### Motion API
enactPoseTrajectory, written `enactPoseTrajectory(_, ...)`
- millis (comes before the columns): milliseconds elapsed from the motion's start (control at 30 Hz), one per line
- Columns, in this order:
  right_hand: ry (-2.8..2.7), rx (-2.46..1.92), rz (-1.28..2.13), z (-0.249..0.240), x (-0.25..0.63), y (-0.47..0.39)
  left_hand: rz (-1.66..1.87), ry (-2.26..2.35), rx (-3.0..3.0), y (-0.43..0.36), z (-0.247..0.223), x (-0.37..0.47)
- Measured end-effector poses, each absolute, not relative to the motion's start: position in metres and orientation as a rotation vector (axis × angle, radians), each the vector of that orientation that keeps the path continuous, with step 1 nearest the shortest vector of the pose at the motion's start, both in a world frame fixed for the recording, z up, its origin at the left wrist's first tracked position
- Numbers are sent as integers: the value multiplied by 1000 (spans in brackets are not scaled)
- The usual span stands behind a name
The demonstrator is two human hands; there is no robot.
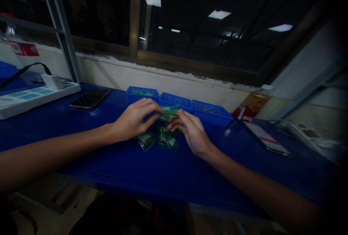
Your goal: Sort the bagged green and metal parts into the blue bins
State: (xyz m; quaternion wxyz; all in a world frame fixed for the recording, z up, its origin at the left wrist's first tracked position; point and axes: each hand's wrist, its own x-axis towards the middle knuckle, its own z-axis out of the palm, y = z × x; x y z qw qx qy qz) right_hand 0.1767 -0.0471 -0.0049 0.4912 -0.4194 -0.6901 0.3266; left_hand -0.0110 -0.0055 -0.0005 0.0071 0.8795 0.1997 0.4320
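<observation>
Between my two hands is a small green plastic bag (pixel 170 112), raised just above the table in front of the blue bins. My right hand (pixel 190 130) pinches its right side between thumb and fingers. My left hand (pixel 138 117) is at the bag's left edge, its thumb and forefinger curved toward it; whether they grip it is too blurred to tell. Beneath the hands, more small clear-green bags lie on the blue table, one at the left (pixel 146 140) and one at the right (pixel 168 141), with small parts inside.
Three blue bins (pixel 143 99) stand in a row along the wall. A black phone (pixel 90 98) and a white power strip (pixel 40 95) lie at left, another phone (pixel 268 139) at right, beside a colourful packet (pixel 251 107). A bottle (pixel 23 48) stands far left.
</observation>
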Motion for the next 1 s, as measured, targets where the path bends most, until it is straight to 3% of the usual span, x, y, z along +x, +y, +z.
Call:
enactPoseTrajectory(133, -1666, -1046, 680, -4, 176, -50, 1191, 531, 2921, -14, -3, -7)
enactPoseTrajectory(367, -2171, -813, -355, -11, 198, -45, 834, 695, 2247, -15, 2, -2)
enactPoseTrajectory(567, -2324, -733, -683, -9, 207, -39, 827, 673, 1965, -13, 1, 0)
enactPoseTrajectory(800, -2121, -1119, -155, 0, 187, -48, 1140, 764, 2852, -1, -6, -11)
enactPoseTrajectory(1000, -1889, -1214, 518, 6, 182, -49, 957, 640, 3295, -15, -3, -13)
